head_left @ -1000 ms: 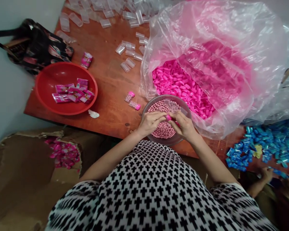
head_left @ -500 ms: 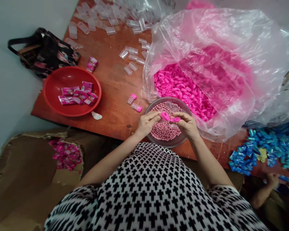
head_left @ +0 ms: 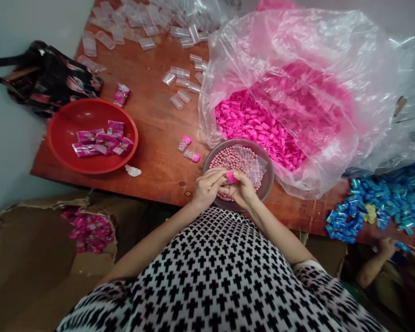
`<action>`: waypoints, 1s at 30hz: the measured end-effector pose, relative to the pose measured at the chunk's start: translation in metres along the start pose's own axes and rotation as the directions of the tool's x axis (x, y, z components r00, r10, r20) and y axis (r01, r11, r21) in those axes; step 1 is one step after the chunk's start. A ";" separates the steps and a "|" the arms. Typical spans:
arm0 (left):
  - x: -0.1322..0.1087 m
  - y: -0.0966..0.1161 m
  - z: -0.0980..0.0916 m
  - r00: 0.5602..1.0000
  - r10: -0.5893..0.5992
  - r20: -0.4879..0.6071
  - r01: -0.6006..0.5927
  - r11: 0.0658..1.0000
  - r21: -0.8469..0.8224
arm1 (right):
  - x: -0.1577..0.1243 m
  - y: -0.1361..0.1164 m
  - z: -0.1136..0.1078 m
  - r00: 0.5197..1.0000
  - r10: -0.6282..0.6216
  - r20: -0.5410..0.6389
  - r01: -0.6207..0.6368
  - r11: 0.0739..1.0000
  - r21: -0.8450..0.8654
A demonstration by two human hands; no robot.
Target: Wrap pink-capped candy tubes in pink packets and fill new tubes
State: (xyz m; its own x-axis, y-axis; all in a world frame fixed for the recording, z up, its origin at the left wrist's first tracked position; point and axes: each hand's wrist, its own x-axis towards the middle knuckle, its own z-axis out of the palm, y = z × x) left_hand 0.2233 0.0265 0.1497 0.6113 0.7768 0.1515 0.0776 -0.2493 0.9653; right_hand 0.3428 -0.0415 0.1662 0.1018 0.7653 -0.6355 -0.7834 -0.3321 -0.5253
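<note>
Over a grey bowl (head_left: pixel 271 177) of pink beads (head_left: pixel 224 157), my two hands meet around a small pink plastic cap (head_left: pixel 231 177). My right hand (head_left: pixel 245 192) pinches it, thumb at its right side. My left hand (head_left: pixel 207 188) is closed, its fingertips at the cap's left edge; whatever lies below the cap is hidden by the fingers. Small clear plastic containers (head_left: pixel 255 167) rest on the beads in the bowl's right part. Left of the bowl lie two bead-filled containers with pink caps, one (head_left: pixel 184 144) just behind the other (head_left: pixel 192 156).
Behind the bowl, a big clear plastic bag (head_left: pixel 370 87) holds many pink caps (head_left: pixel 256 122). A red bowl (head_left: pixel 57 138) with pink packets stands left, near a dark handbag (head_left: pixel 60 76). Clear containers (head_left: pixel 147 44) lie at the back. Blue items (head_left: pixel 383 203) and a co-worker's hands (head_left: pixel 387 248) are right.
My hands have drawn closer together and lower over the bowl. The pink piece, stretched out as two joined parts before, now shows as one compact cap. The view has shifted slightly.
</note>
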 end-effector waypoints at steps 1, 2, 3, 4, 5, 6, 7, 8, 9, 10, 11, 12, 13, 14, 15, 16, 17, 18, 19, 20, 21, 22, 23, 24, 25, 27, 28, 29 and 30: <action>0.003 -0.003 -0.002 1.000 -0.011 0.013 0.011 1.000 0.001 | 0.003 0.001 0.001 1.000 0.018 0.013 -0.018 1.000 -0.021; 0.006 -0.008 -0.005 0.999 -0.028 0.022 0.028 1.000 -0.003 | 0.007 -0.001 0.000 0.999 0.033 0.028 -0.031 0.997 -0.074; 0.010 -0.014 -0.009 0.998 -0.054 0.024 0.054 0.999 -0.010 | 0.011 -0.004 -0.002 0.999 0.036 0.040 -0.029 0.986 -0.165; 0.014 -0.022 -0.014 0.996 -0.089 0.018 0.089 0.996 -0.015 | 0.016 -0.010 -0.005 0.999 0.011 0.045 0.003 0.957 -0.291; 0.018 -0.032 -0.020 0.992 -0.129 0.000 0.129 0.992 -0.018 | 0.020 -0.017 -0.009 0.998 -0.053 0.042 0.066 0.891 -0.448; 0.023 -0.043 -0.027 0.985 -0.171 -0.028 0.171 0.985 -0.015 | 0.025 -0.026 -0.016 0.988 -0.153 0.038 0.143 0.769 -0.623; 0.028 -0.056 -0.035 0.975 -0.212 -0.062 0.212 0.977 -0.003 | 0.031 -0.035 -0.023 0.961 -0.273 0.048 0.205 0.580 -0.788; 0.032 -0.069 -0.044 0.966 -0.239 -0.101 0.242 0.970 0.018 | 0.036 -0.045 -0.032 0.915 -0.395 0.074 0.218 0.331 -0.918; 0.036 -0.081 -0.053 0.958 -0.247 -0.144 0.258 0.964 0.059 | 0.041 -0.053 -0.041 0.880 -0.462 0.113 0.164 0.072 -0.984; 0.040 -0.092 -0.060 0.954 -0.237 -0.181 0.262 0.957 0.125 | 0.047 -0.061 -0.050 0.866 -0.476 0.150 0.082 -0.161 -0.984; 0.043 -0.101 -0.065 0.956 -0.207 -0.209 0.251 0.944 0.214 | 0.052 -0.066 -0.058 0.871 -0.458 0.177 0.010 -0.344 -0.939; 0.047 -0.106 -0.066 0.962 -0.157 -0.223 0.222 0.925 0.308 | 0.056 -0.070 -0.065 0.888 -0.416 0.194 -0.036 -0.484 -0.874; 0.050 -0.107 -0.064 0.970 -0.090 -0.226 0.176 0.900 0.399 | 0.060 -0.072 -0.071 0.907 -0.370 0.201 -0.059 -0.585 -0.809; 0.054 -0.105 -0.057 0.980 -0.014 -0.197 0.109 0.872 0.478 | 0.062 -0.072 -0.076 0.923 -0.327 0.204 -0.065 -0.654 -0.754; 0.058 -0.100 -0.047 0.989 0.062 -0.137 0.022 0.843 0.537 | 0.064 -0.072 -0.079 0.934 -0.295 0.203 -0.067 -0.701 -0.710; 0.063 -0.093 -0.033 0.992 0.125 -0.029 -0.086 0.816 0.572 | 0.065 -0.070 -0.082 0.939 -0.279 0.198 -0.075 -0.732 -0.677; 0.069 -0.086 -0.016 0.975 0.177 0.135 -0.223 0.787 0.575 | 0.065 -0.069 -0.084 0.943 -0.273 0.191 -0.085 -0.752 -0.654; 0.076 -0.078 0.001 0.934 0.217 0.285 -0.346 0.752 0.562 | 0.065 -0.068 -0.085 0.945 -0.271 0.184 -0.095 -0.764 -0.638; 0.083 -0.073 0.018 0.879 0.240 0.412 -0.449 0.709 0.544 | 0.064 -0.068 -0.087 0.947 -0.268 0.178 -0.101 -0.772 -0.628; 0.091 -0.069 0.035 0.816 0.248 0.522 -0.535 0.665 0.521 | 0.064 -0.068 -0.089 0.950 -0.263 0.171 -0.103 -0.777 -0.621; 0.099 -0.067 0.049 0.764 0.238 0.600 -0.594 0.622 0.510 | 0.062 -0.068 -0.091 0.953 -0.253 0.164 -0.101 -0.782 -0.616; 0.106 -0.068 0.060 0.717 0.223 0.660 -0.642 0.582 0.500 | 0.061 -0.068 -0.093 0.957 -0.242 0.158 -0.097 -0.784 -0.613; 0.112 -0.070 0.069 0.684 0.214 0.698 -0.671 0.559 0.486 | 0.060 -0.069 -0.096 0.960 -0.236 0.153 -0.094 -0.782 -0.616; 0.118 -0.073 0.075 0.660 0.216 0.719 -0.688 0.558 0.463 | 0.058 -0.069 -0.100 0.960 -0.236 0.153 -0.091 -0.776 -0.624; 0.122 -0.076 0.079 0.645 0.227 0.730 -0.693 0.576 0.433 | 0.055 -0.069 -0.103 0.957 -0.243 0.160 -0.088 -0.766 -0.637; 0.129 -0.081 0.082 0.628 0.251 0.737 -0.682 0.635 0.364 | 0.049 -0.069 -0.112 0.943 -0.280 0.182 -0.087 -0.731 -0.677; 0.131 -0.082 0.081 0.624 0.250 0.740 -0.667 0.665 0.337 | 0.045 -0.068 -0.116 0.932 -0.306 0.194 -0.088 -0.709 -0.699; 0.133 -0.081 0.080 0.623 0.234 0.746 -0.647 0.690 0.323 | 0.040 -0.067 -0.121 0.920 -0.335 0.203 -0.090 -0.685 -0.723; 0.134 -0.079 0.079 0.627 0.206 0.751 -0.624 0.711 0.326 | 0.035 -0.066 -0.125 0.907 -0.365 0.208 -0.093 -0.657 -0.748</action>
State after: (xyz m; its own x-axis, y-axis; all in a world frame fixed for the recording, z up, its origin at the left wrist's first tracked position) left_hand 0.3613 0.1045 0.0768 0.9909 0.0013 0.1344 -0.0697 -0.8500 0.5222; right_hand 0.4746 -0.0616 0.1078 0.2510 0.9304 -0.2671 0.9639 -0.2655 -0.0190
